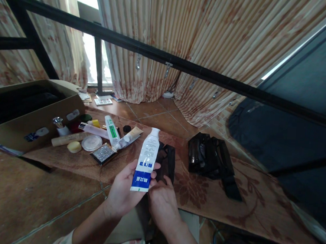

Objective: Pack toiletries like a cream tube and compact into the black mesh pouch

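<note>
A white tube with a blue band (145,165) rests in my left hand (125,188), its cap end pointing away from me. The fingers of that hand wrap round the tube's lower part. Beside it, my right hand (163,200) is curled closed at the near edge of a dark, see-through pouch (169,159). Part of the pouch is hidden behind the tube and the right hand. To the left lie a white and green tube (112,131), a beige tube (133,134) and a glittery square compact (104,153).
A patterned cloth (194,187) covers the bench. On its right stands a black bag (209,157); a cardboard box (34,131) is at the left. Several cosmetics, among them a round clear-lidded jar (91,143), sit near the box. A dark metal rail (156,54) crosses before the curtains.
</note>
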The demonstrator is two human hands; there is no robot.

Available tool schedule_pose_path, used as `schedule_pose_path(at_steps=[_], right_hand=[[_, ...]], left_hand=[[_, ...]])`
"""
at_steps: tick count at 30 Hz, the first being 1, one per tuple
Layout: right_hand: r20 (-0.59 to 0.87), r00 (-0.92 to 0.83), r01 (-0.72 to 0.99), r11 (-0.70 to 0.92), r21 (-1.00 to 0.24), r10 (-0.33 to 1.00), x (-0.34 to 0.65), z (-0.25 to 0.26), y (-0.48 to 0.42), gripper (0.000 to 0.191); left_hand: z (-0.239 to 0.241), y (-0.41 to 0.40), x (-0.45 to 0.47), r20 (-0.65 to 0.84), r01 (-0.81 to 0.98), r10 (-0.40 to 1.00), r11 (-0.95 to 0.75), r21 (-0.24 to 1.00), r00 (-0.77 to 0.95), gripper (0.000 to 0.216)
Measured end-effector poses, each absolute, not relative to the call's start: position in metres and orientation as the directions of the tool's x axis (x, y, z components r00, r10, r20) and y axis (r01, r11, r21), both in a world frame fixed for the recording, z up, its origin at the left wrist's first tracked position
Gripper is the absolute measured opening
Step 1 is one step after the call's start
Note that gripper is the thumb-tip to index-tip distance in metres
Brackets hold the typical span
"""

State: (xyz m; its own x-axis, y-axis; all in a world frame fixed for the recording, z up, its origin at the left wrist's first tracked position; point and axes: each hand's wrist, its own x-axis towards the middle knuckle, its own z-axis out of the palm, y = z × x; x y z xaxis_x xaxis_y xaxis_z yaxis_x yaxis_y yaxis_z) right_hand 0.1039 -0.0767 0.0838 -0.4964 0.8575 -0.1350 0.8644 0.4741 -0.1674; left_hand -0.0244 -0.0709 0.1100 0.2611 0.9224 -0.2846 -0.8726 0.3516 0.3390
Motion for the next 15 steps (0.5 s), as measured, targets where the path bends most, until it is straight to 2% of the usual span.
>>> schedule_pose_path(at_steps=[4,7,11,15], right_hand=[[-0.122,-0.485,0.87,0.463,-0.17,0.866,0.104,0.083,-0.077,0.029],[-0.119,-0.483,0.873,0.467,-0.143,0.867,0.104,0.083,-0.078,0.027],[-0.124,-0.495,0.867,0.479,-0.137,0.86,0.105,0.08,-0.078,0.029],[-0.11,-0.499,0.865,0.485,-0.132,0.86,0.105,0.077,-0.077,0.033]], left_hand=[[0.11,-0.072,-0.024,-0.284,-0.855,0.931,0.333,0.396,0.231,0.025],[0.109,-0.073,-0.022,-0.249,-0.786,0.964,0.227,0.575,0.096,0.039],[0.108,-0.073,-0.017,-0.111,-0.534,0.99,0.047,0.844,-0.089,0.055],[0.106,-0.076,-0.014,-0.021,-0.348,0.987,-0.036,0.937,-0.159,0.057]])
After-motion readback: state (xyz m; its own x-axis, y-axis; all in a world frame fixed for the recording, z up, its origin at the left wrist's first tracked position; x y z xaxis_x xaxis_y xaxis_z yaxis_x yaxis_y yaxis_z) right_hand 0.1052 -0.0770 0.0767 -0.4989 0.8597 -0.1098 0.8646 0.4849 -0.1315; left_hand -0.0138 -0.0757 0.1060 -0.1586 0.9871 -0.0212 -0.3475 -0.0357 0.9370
